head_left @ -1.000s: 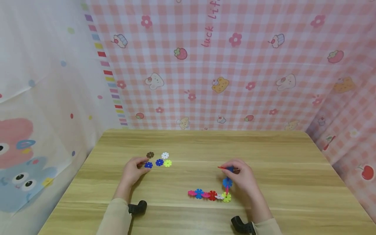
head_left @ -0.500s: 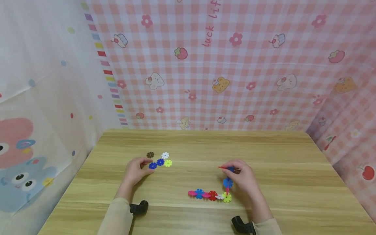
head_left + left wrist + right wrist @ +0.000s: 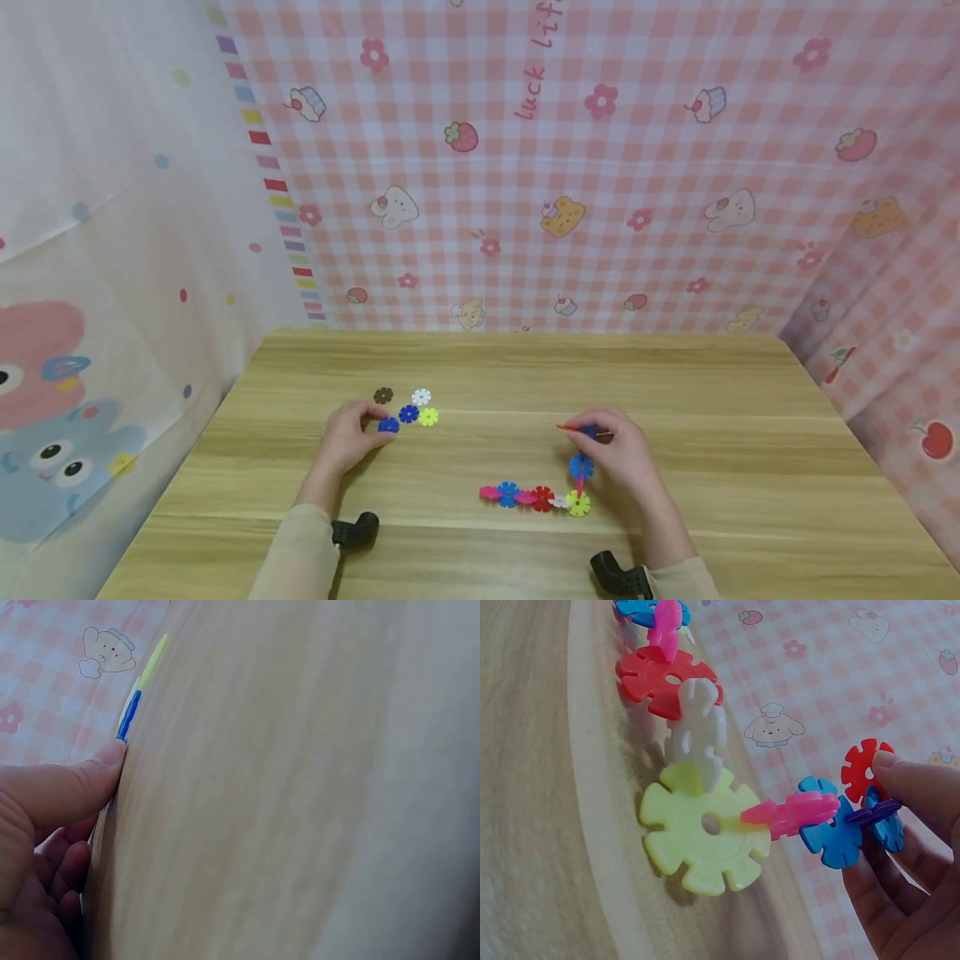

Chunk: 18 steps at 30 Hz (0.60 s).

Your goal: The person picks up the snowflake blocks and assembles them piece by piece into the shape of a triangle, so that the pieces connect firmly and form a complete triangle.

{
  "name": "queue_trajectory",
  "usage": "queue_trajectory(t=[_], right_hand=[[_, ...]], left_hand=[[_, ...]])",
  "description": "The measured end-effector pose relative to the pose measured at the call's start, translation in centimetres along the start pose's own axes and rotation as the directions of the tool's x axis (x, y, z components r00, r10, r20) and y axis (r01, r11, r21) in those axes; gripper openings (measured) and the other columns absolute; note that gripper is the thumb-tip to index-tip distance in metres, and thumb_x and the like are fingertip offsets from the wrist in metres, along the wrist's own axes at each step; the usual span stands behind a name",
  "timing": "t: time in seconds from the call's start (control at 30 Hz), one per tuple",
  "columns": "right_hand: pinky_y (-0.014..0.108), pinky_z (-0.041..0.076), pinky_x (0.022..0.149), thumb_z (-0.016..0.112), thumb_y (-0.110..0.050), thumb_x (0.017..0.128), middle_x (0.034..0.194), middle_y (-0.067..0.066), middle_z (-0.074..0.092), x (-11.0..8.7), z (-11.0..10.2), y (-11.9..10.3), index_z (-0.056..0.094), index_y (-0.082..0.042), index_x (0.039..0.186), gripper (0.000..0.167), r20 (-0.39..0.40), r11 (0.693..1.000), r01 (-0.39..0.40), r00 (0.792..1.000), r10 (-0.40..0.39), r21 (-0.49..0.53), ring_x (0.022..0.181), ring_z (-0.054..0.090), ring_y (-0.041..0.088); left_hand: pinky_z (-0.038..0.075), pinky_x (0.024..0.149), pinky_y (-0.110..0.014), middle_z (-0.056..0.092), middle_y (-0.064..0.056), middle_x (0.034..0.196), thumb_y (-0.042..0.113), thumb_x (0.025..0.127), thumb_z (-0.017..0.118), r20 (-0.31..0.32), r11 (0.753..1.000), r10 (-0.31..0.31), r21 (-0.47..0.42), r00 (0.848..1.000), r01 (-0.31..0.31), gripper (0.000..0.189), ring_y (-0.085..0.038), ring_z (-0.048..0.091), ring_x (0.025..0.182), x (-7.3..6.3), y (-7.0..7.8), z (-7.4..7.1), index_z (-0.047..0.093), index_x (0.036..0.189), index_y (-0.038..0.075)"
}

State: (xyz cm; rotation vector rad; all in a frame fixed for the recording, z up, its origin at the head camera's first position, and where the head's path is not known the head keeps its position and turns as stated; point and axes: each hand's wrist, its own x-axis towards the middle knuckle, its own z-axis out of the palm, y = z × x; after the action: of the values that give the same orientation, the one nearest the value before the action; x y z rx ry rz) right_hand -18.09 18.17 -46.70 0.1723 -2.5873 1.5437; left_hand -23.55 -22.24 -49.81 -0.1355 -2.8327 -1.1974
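Right hand (image 3: 621, 448) pinches the end of a chain of slotted plastic snowflake discs between thumb and fingers. At that end, the right wrist view shows a red disc (image 3: 864, 771) under the thumb, beside blue discs (image 3: 832, 836) and a purple one (image 3: 871, 813). From there the chain bends through a pink disc (image 3: 793, 816) to a yellow disc (image 3: 705, 859) low at the table, then runs left along it. Far to the left, the left hand (image 3: 348, 437) holds a loose dark blue snowflake disc (image 3: 388, 425) between thumb and forefinger, close over the tabletop.
Just beyond the left fingers lie a second dark blue disc (image 3: 408, 414), a yellow-green disc (image 3: 429, 417), a white disc (image 3: 422, 397) and a brown disc (image 3: 383, 396). The wooden table (image 3: 480, 558) ends at a pink checked cloth (image 3: 480, 183) behind.
The left hand has shifted slightly right with the dark blue disc, toward the other dark blue disc, its fingers now closer around it. The right hand and the chain stay put.
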Motion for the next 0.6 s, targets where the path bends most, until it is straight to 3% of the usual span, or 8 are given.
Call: queue_trajectory(t=[0.17,0.27,0.4,0.6], right_hand=[[0.027,0.052,0.078,0.076,-0.014,0.089,0.100,0.003,0.064,-0.1,-0.1,0.1,0.076,-0.012,0.094,0.006,-0.007,1.000,0.004,1.000,-0.004,-0.002,0.089,0.058,0.018],[0.027,0.051,0.075,0.076,-0.013,0.089,0.099,0.002,0.064,0.0,-0.1,0.2,0.076,-0.013,0.094,0.005,-0.006,1.000,0.002,1.000,-0.002,-0.001,0.087,0.057,0.018],[0.027,0.049,0.073,0.076,-0.013,0.088,0.098,0.002,0.064,0.0,-0.1,0.2,0.076,-0.013,0.094,0.006,-0.003,1.000,-0.010,1.000,0.010,0.005,0.085,0.056,0.019],[0.027,0.050,0.075,0.076,-0.014,0.088,0.098,0.002,0.064,0.0,-0.2,0.3,0.075,-0.013,0.094,0.006,-0.002,1.000,-0.022,1.000,0.022,0.014,0.087,0.057,0.019]], left_hand=[[0.048,0.084,-0.039,0.067,-0.011,0.101,0.006,0.080,0.082,0.027,0.994,-0.037,-0.105,0.999,0.039,0.029,-0.025,0.058,0.092,-0.1,0.0,0.0,0.066,0.104,0.002],[0.049,0.078,-0.033,0.067,-0.009,0.096,0.003,0.080,0.081,0.035,0.991,-0.028,-0.131,0.999,0.032,0.027,-0.022,0.058,0.087,-0.1,0.1,-0.1,0.067,0.102,0.002],[0.048,0.075,-0.032,0.067,-0.005,0.089,0.003,0.080,0.081,0.032,0.995,0.001,-0.098,0.999,0.002,0.020,-0.019,0.058,0.082,-0.1,0.3,-0.3,0.070,0.096,0.006],[0.051,0.083,-0.041,0.071,-0.005,0.092,0.005,0.083,0.078,0.030,0.998,0.031,-0.052,0.999,-0.029,0.013,-0.021,0.063,0.086,0.0,1.0,-0.2,0.075,0.096,0.007]])
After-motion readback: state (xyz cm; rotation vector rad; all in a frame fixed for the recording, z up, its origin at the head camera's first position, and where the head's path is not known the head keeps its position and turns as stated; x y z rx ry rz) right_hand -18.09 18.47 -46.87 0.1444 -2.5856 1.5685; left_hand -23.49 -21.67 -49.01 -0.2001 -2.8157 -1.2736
